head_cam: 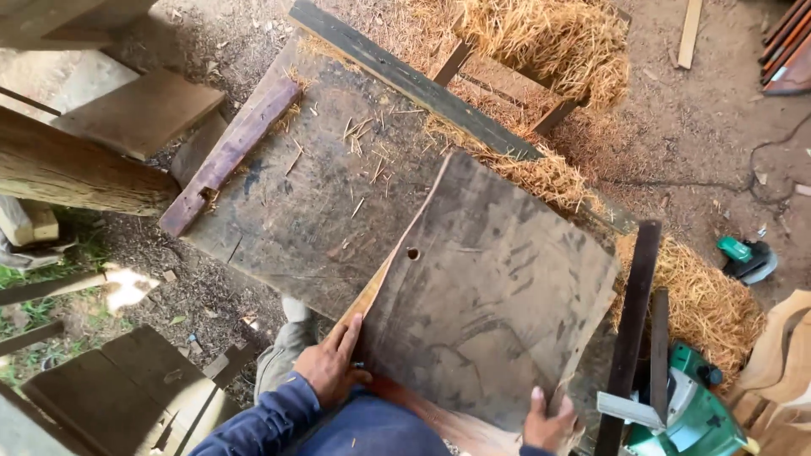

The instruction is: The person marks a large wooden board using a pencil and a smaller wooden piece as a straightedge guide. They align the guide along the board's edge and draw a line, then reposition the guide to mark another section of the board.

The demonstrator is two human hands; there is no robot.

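Gripping a grey, weathered board (490, 295) by its near edge, the person stands over a big dark surface (312, 194) littered with bits of straw. The left hand (332, 365) is closed on the board's near left corner, fingers spread flat along the pale bevelled edge and thumb tucked underneath. The right hand (549, 422) clasps the near right corner, thumb on top, fingers hidden below. The board lies tilted across the near right part of the surface, touching it, its far corner pointing away from the person. A small round hole (413, 253) sits near the board's left edge. Blue sleeves (262, 422) show at both wrists.

Beyond the board, a long dark plank (405, 76) runs along the surface's far edge, and a reddish plank (232, 152) lies along the left edge. Loose straw (549, 38) is heaped past the dark plank, with more straw (701, 295) just right of the board. Right of the board, two dark slats (634, 321) stand near a green power saw (688, 409), close to the right hand. A smaller green tool (743, 257) lies on the dirt floor (701, 127), well to the board's right. Left of the surface, a thick log (76, 173) and flat wooden slabs (139, 110) rest on the ground
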